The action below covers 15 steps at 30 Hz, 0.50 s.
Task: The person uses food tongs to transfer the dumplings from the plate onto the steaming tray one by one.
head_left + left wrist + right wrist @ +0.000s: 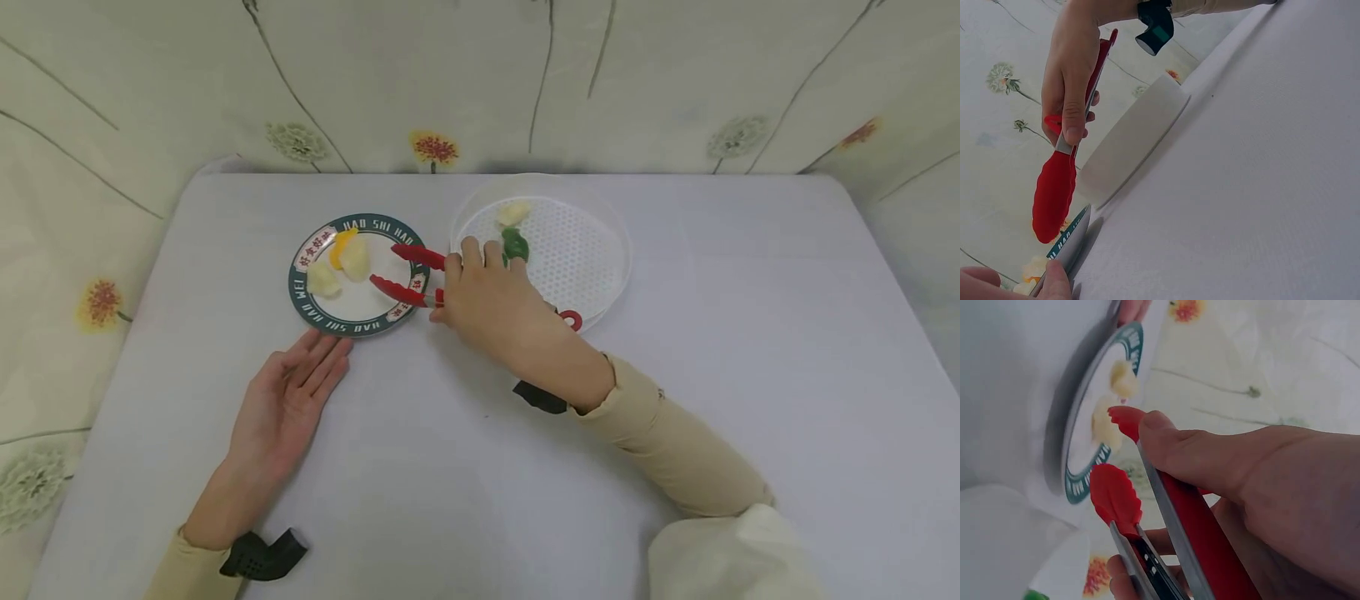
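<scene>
My right hand point(495, 304) grips a pair of red-tipped tongs point(399, 291), whose two tips are spread over the right side of a plate point(367, 311). Nothing sits between the tips in the right wrist view. The plate has a dark green lettered rim and carries pale yellow food pieces point(355, 258) and an orange-yellow piece point(342, 242). Palm up, my left hand point(281, 417) reaches to the plate's near edge with straight fingers, the fingertips right at the rim. In the left wrist view a finger point(1057, 281) overlaps the plate's side.
Right of the plate stands a round white basket point(618, 250) with a perforated bottom, partly hidden by my right hand. It holds a green piece point(515, 243) and a pale yellow piece point(513, 213). A white-covered table point(450, 500) meets a flower-patterned backdrop point(487, 67) behind.
</scene>
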Each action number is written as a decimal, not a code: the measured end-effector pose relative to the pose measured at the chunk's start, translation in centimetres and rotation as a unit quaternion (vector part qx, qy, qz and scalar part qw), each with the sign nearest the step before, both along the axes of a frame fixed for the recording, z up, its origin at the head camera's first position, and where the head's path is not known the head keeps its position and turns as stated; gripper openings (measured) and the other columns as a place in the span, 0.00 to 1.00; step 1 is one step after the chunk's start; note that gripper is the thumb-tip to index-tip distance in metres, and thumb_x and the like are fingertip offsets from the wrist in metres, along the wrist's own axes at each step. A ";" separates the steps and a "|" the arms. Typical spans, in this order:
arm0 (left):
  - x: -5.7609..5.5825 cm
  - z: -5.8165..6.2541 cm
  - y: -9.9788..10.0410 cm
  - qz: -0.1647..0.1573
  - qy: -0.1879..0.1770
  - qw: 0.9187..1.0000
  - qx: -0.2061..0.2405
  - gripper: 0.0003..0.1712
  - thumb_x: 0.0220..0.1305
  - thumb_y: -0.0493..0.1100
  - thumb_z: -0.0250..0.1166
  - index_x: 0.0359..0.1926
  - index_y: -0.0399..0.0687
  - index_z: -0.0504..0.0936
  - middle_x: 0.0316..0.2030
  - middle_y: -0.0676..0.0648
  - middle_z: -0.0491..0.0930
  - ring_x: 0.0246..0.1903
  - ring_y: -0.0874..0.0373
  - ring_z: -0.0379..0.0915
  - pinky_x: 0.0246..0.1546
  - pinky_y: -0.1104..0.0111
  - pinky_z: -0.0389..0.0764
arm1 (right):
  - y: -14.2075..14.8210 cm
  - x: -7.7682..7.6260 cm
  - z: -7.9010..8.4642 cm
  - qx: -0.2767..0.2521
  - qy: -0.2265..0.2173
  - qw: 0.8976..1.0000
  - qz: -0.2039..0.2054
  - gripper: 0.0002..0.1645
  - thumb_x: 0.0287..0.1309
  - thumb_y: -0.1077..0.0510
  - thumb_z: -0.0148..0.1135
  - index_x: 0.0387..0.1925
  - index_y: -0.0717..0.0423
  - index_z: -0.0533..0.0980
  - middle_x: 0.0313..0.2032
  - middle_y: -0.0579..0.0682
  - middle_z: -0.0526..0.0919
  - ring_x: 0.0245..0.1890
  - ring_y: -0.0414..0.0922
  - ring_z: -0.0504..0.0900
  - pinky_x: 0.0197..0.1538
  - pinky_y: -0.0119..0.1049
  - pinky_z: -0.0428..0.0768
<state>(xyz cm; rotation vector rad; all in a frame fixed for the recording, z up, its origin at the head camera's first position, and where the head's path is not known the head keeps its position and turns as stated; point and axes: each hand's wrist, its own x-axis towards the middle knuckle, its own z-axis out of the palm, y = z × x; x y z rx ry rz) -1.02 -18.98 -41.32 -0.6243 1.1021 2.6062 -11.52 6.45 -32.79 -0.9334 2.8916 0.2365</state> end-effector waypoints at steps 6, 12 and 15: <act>0.1 0.1 -0.2 -0.003 0.001 1.000 -0.001 0.35 0.88 0.48 0.42 0.88 0.54 0.45 0.88 0.51 0.50 0.85 0.57 0.55 0.83 0.69 0.64 | -1.4 -0.2 -0.9 -0.008 0.002 1.000 0.017 0.41 0.74 0.35 0.63 0.65 0.69 0.75 0.52 0.61 0.79 0.52 0.57 0.79 0.52 0.51 0.91; 0.0 0.1 0.0 -0.007 0.002 1.000 -0.005 0.36 0.88 0.48 0.42 0.88 0.53 0.44 0.88 0.50 0.50 0.85 0.57 0.54 0.83 0.69 0.64 | -2.5 -0.8 -1.4 -0.012 -0.008 1.000 0.017 0.41 0.73 0.35 0.63 0.64 0.69 0.76 0.51 0.60 0.79 0.52 0.56 0.79 0.52 0.50 0.92; 0.1 0.1 0.0 -0.006 0.001 1.000 -0.001 0.36 0.88 0.48 0.42 0.88 0.53 0.44 0.88 0.50 0.49 0.85 0.56 0.54 0.83 0.69 0.64 | -3.1 -1.1 -1.5 -0.011 -0.022 1.000 0.008 0.42 0.73 0.34 0.63 0.64 0.69 0.75 0.52 0.59 0.78 0.53 0.55 0.78 0.54 0.51 0.91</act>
